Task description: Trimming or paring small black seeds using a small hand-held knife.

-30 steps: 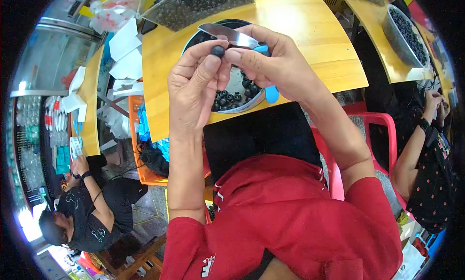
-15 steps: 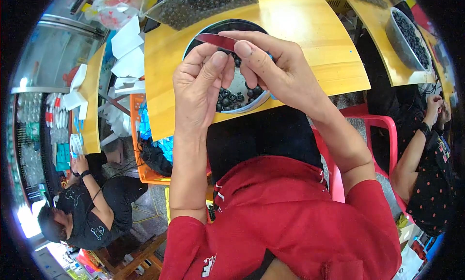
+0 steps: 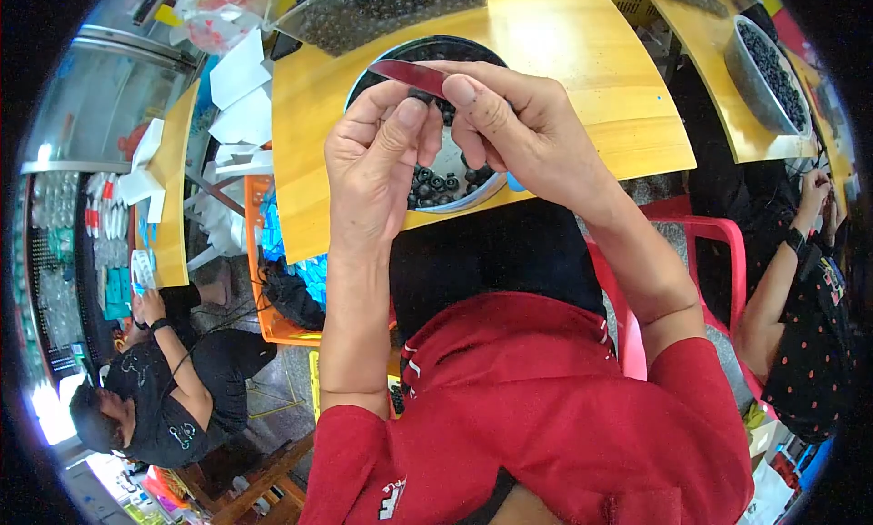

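Note:
My right hand is closed round a small knife with a reddish blade, which points left across the top of my left hand. Pinched between the thumb and fingers of my left hand is a small round black part, just under the blade; the fingers cover most of it. Both hands are held over a round metal bowl at the table's near edge. Inside lie several small black ring-like parts, partly hidden by my hands.
Beyond the bowl, a clear bin full of black parts stands on the wooden table. An orange crate with blue pieces is at left. Co-workers sit on both sides; a metal basin of black parts stands at far right.
My right hand and the knife have shifted very slightly, with the blade tip a little to the right. My left hand keeps its pinch on the black part.

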The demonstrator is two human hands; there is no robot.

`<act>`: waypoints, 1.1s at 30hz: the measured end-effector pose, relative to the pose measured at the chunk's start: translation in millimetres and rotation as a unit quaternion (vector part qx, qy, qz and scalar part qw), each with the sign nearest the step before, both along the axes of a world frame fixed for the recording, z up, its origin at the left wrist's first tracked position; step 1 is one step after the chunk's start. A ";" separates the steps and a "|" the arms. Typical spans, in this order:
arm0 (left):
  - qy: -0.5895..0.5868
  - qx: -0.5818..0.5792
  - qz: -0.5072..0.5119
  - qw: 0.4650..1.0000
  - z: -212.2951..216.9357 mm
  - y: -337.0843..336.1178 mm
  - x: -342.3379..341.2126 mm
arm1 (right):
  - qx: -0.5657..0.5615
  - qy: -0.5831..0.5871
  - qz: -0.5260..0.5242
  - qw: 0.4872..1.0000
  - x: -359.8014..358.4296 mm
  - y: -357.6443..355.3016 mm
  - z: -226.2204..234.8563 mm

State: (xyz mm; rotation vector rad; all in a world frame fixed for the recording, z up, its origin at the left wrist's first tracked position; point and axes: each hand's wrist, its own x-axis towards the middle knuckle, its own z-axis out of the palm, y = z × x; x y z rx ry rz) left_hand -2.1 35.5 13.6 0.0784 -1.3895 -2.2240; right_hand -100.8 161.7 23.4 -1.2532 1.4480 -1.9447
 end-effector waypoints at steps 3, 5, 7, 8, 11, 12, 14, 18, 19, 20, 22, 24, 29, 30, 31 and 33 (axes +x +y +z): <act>-0.005 0.008 0.005 1.000 -0.2 1.1 0.5 | 0.010 0.003 0.005 1.000 -1.5 -0.2 0.3; 0.010 0.017 0.009 1.000 -0.8 1.9 0.6 | 0.014 0.005 0.005 1.000 -3.5 -0.5 -1.2; 0.015 0.014 0.005 1.000 0.3 2.3 -0.1 | 0.019 0.007 0.005 1.000 -3.9 -0.6 -1.1; 0.020 0.011 0.001 1.000 0.9 2.4 -0.3 | 0.015 0.001 0.007 1.000 -3.7 -0.6 0.0; 0.028 0.016 -0.012 0.999 2.0 1.9 -1.1 | 0.012 -0.014 0.007 1.000 -2.9 0.8 2.2; 0.028 0.016 -0.012 0.999 2.4 2.3 -1.6 | 0.013 -0.023 0.006 1.000 -2.7 1.5 2.7; 0.020 0.020 0.006 1.000 2.8 3.6 -2.5 | 0.010 -0.031 0.020 0.999 -3.3 2.5 4.0; -0.001 0.019 0.030 0.999 3.8 4.7 -2.3 | 0.015 -0.032 0.026 0.999 -3.0 1.6 1.5; 0.010 0.002 0.018 1.000 2.7 2.6 -1.9 | 0.015 -0.032 0.026 0.999 -2.7 1.0 1.0; 0.020 -0.014 0.007 1.000 2.0 1.1 -1.4 | 0.009 -0.026 0.027 0.999 -2.4 0.5 0.7; 0.023 -0.018 0.006 1.000 1.7 0.0 0.1 | 0.003 -0.020 0.028 0.999 -2.4 0.1 0.6; 0.025 -0.021 0.006 0.999 1.5 -0.1 1.1 | 0.021 -0.009 0.032 0.999 -2.9 0.2 1.2; 0.031 -0.008 0.006 0.999 -0.7 -0.1 0.1 | 0.028 -0.029 0.036 0.999 -4.7 0.5 -0.1; 0.031 -0.008 0.006 0.999 -1.0 0.1 -0.7 | 0.035 -0.037 0.036 0.998 -4.7 0.7 0.7; 0.029 -0.003 0.003 1.000 -1.2 0.4 -1.9 | 0.035 -0.037 0.035 0.998 -5.3 1.2 1.6; 0.027 0.002 -0.001 1.000 -2.2 -0.4 -2.9 | 0.032 -0.064 0.058 0.996 -6.6 2.4 3.0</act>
